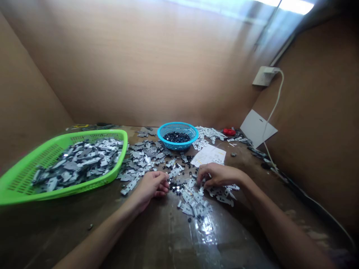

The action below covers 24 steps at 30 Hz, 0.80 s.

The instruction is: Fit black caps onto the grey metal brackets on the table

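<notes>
Though left hand (153, 185) and right hand (217, 175) curl over metal parts (190, 198), grips are hidden.

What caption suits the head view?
Left hand and right hand among metal pieces, near a green basket and blue basket.

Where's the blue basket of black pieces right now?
In the head view, the blue basket sits at the far side, right of the green basket and left of the white paper.
</notes>
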Tool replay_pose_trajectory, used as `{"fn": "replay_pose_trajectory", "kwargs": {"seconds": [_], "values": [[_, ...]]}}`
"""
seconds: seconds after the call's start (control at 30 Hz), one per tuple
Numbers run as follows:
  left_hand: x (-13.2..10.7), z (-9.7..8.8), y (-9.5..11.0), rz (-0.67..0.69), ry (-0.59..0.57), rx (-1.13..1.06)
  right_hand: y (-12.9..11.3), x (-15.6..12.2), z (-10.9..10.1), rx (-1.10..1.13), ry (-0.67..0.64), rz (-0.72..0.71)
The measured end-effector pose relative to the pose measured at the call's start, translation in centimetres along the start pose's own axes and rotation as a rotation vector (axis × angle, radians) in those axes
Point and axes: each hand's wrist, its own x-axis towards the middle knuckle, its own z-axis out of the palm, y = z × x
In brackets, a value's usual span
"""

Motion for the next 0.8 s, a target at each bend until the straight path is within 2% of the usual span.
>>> {"fn": "replay_pose_trajectory", "kwargs": {"seconds": [0.07,0.13,0.27,0.4,0.5,0.57,0.67,0.8], "values": [[0.1,-0.1,-0.1,0.003,-0.008,0.008,0.0,0.1,0.4,-0.066,-0.026,-0.009],[0.1,-0.1,-0.3,0.008,-0.018,0.017,0.0,0.2,0.8,-0.121,0.009,-0.003],[0.1,0.0,-0.4,0.008,-0.025,0.039,-0.4,0.1,0.4,-0.036,0.078,0.004],[-0.1,0.3,-0.1,-0.012,-0.034,0.069,-1.3,0.2,-0.2,0.109,0.293,-0.011],[-0.3,0.5,0.1,-0.039,-0.048,0.092,-1.8,0.8,0.4,0.138,0.451,0.006],[-0.4,0.6,0.2,-0.050,-0.067,0.108,-2.0,1.3,1.1,0.162,0.503,0.030],[-0.7,0.6,0.3,-0.056,-0.107,0.136,-2.3,2.1,2.0,0.234,0.525,0.041],[-0.9,0.8,0.4,-0.065,-0.150,0.168,-2.4,2.6,2.8,0.385,0.414,0.043]]}}
